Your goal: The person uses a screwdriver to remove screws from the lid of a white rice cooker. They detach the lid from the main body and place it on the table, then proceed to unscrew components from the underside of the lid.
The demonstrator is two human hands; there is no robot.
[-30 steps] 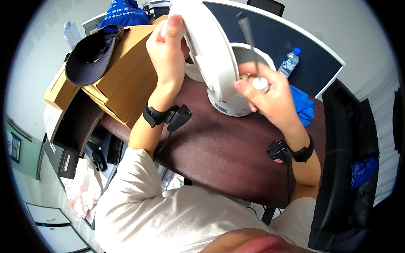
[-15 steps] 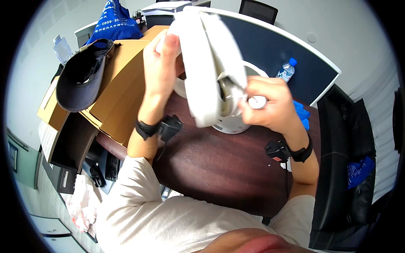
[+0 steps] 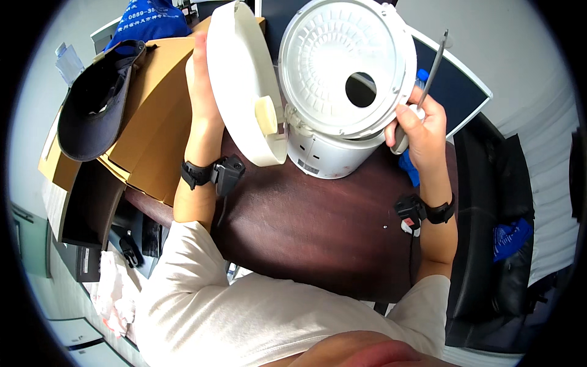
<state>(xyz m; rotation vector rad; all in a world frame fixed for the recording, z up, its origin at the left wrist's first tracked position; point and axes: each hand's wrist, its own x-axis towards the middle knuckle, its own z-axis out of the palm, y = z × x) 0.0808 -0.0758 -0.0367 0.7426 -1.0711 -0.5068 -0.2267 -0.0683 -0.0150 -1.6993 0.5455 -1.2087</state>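
Note:
A white rice cooker body (image 3: pixel 330 158) stands on the dark table. My left hand (image 3: pixel 205 98) grips the white plastic lid cover (image 3: pixel 239 79), which stands on edge at the cooker's left; most of the fingers are behind it. Tilted above the body is the round metal inner lid (image 3: pixel 324 67), with radial ridges and a round dark hole. In my closed right hand (image 3: pixel 428 134) is a screwdriver (image 3: pixel 433 72), its shaft pointing up and away. The fingers of that hand also touch the inner lid's right edge. Whether the cover still joins the cooker, I cannot tell.
Cardboard boxes (image 3: pixel 156 116) stand at the left, with a dark cap (image 3: pixel 92 116) on top and a blue bag (image 3: pixel 150 23) behind. A dark partition (image 3: pixel 455 92) bounds the far side. A black sofa (image 3: pixel 483 244) lies to the right. A bottle with a blue cap (image 3: pixel 422 76) is partly hidden.
The lid cover and inner lid, close together before, are now spread apart. My left hand has moved left with the cover. The screwdriver's shaft now shows, and my right hand has shifted right.

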